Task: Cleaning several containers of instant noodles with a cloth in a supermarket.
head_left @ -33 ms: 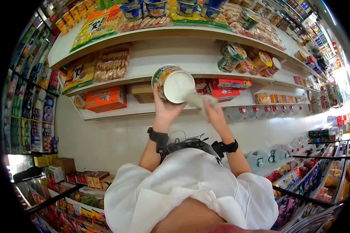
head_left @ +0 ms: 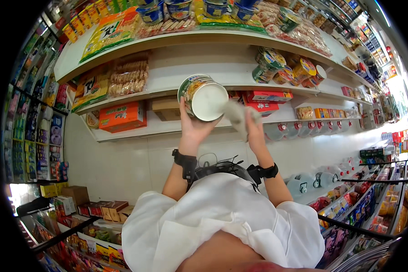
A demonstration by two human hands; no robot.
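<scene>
My left hand [head_left: 194,131] is wrapped round an instant noodle cup [head_left: 208,99] with a green and yellow printed side. The cup is tilted, and its plain white round end faces up toward me. Bunched in my right hand [head_left: 255,131] is a greyish-white cloth [head_left: 236,120], smeared by motion. One end of the cloth reaches the right edge of the cup; whether it presses on the cup is too blurred to tell. Both hands are in front of the middle shelf [head_left: 167,94], above the floor.
Several noodle cups [head_left: 303,70] stand at the right of the middle shelf. Packaged noodles [head_left: 129,77] lie at its left. Below are orange-red boxes [head_left: 122,117] and a brown carton [head_left: 165,110]. The upper shelf edge [head_left: 190,40] juts out beyond the cup. Large clear bottles [head_left: 299,186] stand at right.
My right hand and the cloth have shifted slightly right and away from me. The cup in my left hand has hardly moved.
</scene>
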